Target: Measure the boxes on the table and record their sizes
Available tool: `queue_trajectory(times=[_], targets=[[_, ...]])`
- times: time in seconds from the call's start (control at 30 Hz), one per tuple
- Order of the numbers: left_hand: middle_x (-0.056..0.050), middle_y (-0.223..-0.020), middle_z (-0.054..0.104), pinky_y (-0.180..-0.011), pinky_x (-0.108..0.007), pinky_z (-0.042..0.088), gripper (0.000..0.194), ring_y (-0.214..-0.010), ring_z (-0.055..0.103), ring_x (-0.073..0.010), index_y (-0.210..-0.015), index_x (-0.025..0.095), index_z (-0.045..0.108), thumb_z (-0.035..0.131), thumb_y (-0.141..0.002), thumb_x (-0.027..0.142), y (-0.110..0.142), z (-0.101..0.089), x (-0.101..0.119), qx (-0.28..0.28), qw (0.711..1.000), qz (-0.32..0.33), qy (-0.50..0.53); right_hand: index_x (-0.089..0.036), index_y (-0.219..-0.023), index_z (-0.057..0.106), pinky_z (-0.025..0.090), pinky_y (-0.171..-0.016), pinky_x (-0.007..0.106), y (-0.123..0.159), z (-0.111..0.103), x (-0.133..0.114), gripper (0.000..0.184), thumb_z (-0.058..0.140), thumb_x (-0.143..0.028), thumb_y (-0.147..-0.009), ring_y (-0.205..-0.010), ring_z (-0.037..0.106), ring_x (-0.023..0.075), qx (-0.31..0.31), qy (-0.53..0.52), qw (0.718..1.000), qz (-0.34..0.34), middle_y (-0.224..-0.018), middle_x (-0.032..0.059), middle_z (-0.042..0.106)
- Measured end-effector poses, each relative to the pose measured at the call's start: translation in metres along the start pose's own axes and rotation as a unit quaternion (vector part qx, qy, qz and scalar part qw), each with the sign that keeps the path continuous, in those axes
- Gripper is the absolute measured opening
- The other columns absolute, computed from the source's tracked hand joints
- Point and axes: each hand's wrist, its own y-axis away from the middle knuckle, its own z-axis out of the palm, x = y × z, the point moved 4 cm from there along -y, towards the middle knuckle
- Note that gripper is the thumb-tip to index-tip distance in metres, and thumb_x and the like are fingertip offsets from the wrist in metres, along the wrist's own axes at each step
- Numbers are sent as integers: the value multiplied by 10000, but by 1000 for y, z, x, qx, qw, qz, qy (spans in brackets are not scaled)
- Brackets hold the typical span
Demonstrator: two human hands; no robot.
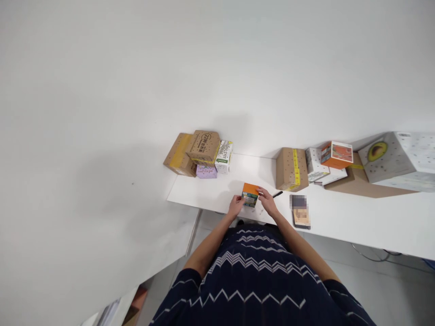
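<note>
A small box (250,190) with an orange upper part and a dark printed lower part is at the front of the white table. My left hand (235,206) grips its left side, with the fingers bent against the edge. On the opposite side, the fingers of my right hand (267,200) curl at the box's upper right edge. A black pen (277,194) lies just right of my right hand. Farther right lies a phone (300,211), its screen blurred out.
To the left, brown cartons (204,145), a purple box (206,171) and a white-green box (224,157) are grouped. A brown carton (285,169), an orange-sided box (337,154) on white boxes, and a large avocado carton (387,156) line the wall at right. Cables (374,259) hang below the table's front edge.
</note>
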Motion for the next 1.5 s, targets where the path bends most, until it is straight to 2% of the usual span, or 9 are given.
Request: queue_trajectory(times=[0.13,0.23,0.4,0.53,0.73,1.0,1.2,1.33,1.5], targets=[[-84,-1033,655,-890,-384,459,354,-954,607,-226,-965,185,593,725,-676,341,5,-2,2,-5,999,8,-44,-241,-1006,659,490,-848,375,3,1,0,441,472,-240,-607,-1132,561,249,-22,-28,999,-10,-1331,39,539],[-109,-1127,613,-910,-402,444,655,-995,593,-241,-1204,184,502,760,-608,273,7,-2,3,-17,995,19,-100,-225,-991,664,488,-844,367,3,-3,4,385,494,-260,-648,-1090,593,245,-28,-34,999,-15,-1208,56,628],[-175,-1376,394,-1009,-433,373,1041,-1274,392,-303,-1422,174,250,777,-525,204,10,1,9,-76,983,101,-131,-153,-1118,574,513,-689,308,-5,-38,27,423,471,-375,-773,-803,683,202,102,146,977,114,-1009,108,689],[-163,-1428,291,-1066,-422,327,1074,-1333,306,-300,-1439,182,219,780,-523,201,13,3,19,-118,973,141,-137,-104,-991,599,499,-683,383,-11,-67,43,437,553,-464,-748,-686,677,261,121,236,947,183,-758,155,689],[-131,-1350,373,-1082,-418,320,923,-1267,393,-291,-1360,185,350,782,-544,202,18,5,38,-124,959,178,-181,-164,-742,595,439,-833,469,-22,-77,51,329,653,-476,-658,-1017,606,384,129,303,924,196,-891,226,677],[-143,-1355,366,-1023,-436,389,855,-1239,427,-299,-1335,178,332,757,-594,208,2,3,44,-36,967,179,-177,-217,-522,470,474,-566,323,-18,-63,44,175,576,-266,-652,-602,646,249,94,214,957,175,-477,72,582],[-179,-1390,309,-1042,-450,373,885,-1292,372,-298,-1395,159,244,725,-667,305,0,5,38,11,967,191,-166,-222,-719,432,447,-442,240,5,-45,-4,156,529,-341,-691,-455,569,127,82,-28,993,80,-627,7,654],[-165,-1272,446,-1042,-459,373,491,-1233,420,-273,-1274,122,432,559,-829,287,15,5,45,98,912,283,-281,-219,-765,474,435,-434,237,9,-21,-48,197,596,-337,-664,-435,548,125,50,-226,973,-4,-566,-25,616],[-146,-1214,546,-1050,-437,377,346,-1191,464,-258,-1198,105,533,475,-883,237,27,20,42,43,771,444,-454,-198,-892,579,505,-629,295,3,11,-69,227,572,-345,-719,-618,596,134,18,-154,985,-78,-747,0,652]])
